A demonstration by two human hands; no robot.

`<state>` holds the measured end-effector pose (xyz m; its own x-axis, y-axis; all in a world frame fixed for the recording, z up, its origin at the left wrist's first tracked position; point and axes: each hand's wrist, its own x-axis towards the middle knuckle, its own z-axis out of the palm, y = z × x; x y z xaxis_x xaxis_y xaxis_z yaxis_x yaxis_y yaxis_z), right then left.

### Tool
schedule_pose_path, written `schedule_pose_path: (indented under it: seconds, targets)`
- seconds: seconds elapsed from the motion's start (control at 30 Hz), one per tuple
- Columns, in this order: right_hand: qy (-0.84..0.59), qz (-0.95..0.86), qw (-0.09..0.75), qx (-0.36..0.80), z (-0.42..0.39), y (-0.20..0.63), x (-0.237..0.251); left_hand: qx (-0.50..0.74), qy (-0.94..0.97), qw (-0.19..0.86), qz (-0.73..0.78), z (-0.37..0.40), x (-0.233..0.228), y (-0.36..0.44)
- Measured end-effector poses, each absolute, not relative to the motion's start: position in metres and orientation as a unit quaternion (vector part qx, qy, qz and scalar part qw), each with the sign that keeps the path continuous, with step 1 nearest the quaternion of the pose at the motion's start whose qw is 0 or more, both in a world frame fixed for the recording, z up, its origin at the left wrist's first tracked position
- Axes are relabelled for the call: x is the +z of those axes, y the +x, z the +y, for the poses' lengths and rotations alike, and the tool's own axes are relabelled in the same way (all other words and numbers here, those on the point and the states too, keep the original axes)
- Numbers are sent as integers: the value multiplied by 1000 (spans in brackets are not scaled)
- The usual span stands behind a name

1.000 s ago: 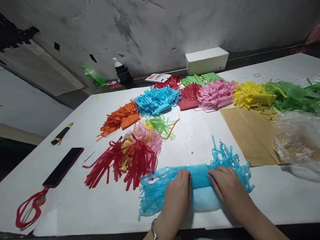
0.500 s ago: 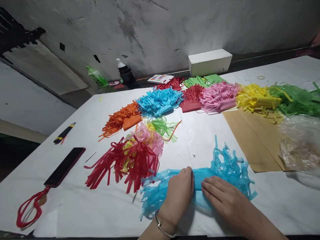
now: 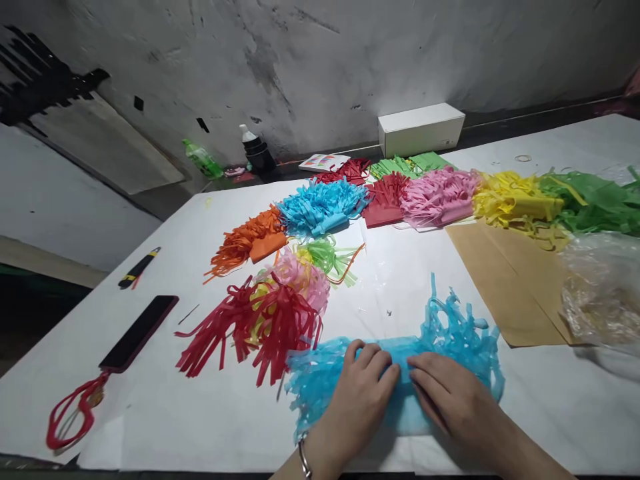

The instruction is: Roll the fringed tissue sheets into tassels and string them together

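Blue fringed tissue paper [image 3: 320,377] lies spread across the front of the white-covered table, with a plain band in the middle and cut strips at both ends. My left hand [image 3: 357,387], a silver bangle at its wrist, rests on the band with its fingers curled onto the paper. Close by on the right, my right hand [image 3: 450,390] has its fingers pressed together and pinching the band, the thumb tucked below. Both palms hide part of the paper. Its left fringe reaches the red tissue tassels [image 3: 280,317].
Behind stand fringed bundles in orange [image 3: 250,240], blue [image 3: 320,207], pink [image 3: 440,197] and yellow [image 3: 515,200]. Brown paper [image 3: 510,287] and a clear plastic bag [image 3: 600,287] lie right. A phone [image 3: 140,333] and a box cutter [image 3: 140,268] lie left. A white box [image 3: 420,130] is at the wall.
My left hand has turned and its fingers have loosened from a tight fist. The blue paper's lower part is spread wider towards me between my hands. The view has shifted slightly.
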<state>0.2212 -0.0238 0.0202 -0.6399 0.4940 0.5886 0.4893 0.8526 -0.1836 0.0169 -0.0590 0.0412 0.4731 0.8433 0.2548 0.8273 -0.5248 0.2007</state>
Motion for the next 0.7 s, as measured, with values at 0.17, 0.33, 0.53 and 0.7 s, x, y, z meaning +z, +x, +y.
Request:
schedule_pose_path:
  seconds: [0.17,0.33,0.53,0.7]
  targets:
    - [-248,-911,329,-10,-28,230,16,194,866,16,460,-67,28,11]
    - [-270,-914,301,22,-28,242,7,238,835,36,495,-84,17,9]
    - [-380,-894,234,29,-13,229,13,234,741,124,617,-80,28,15]
    - [-441,-873,206,-15,-7,221,17,101,705,130,690,-61,45,20]
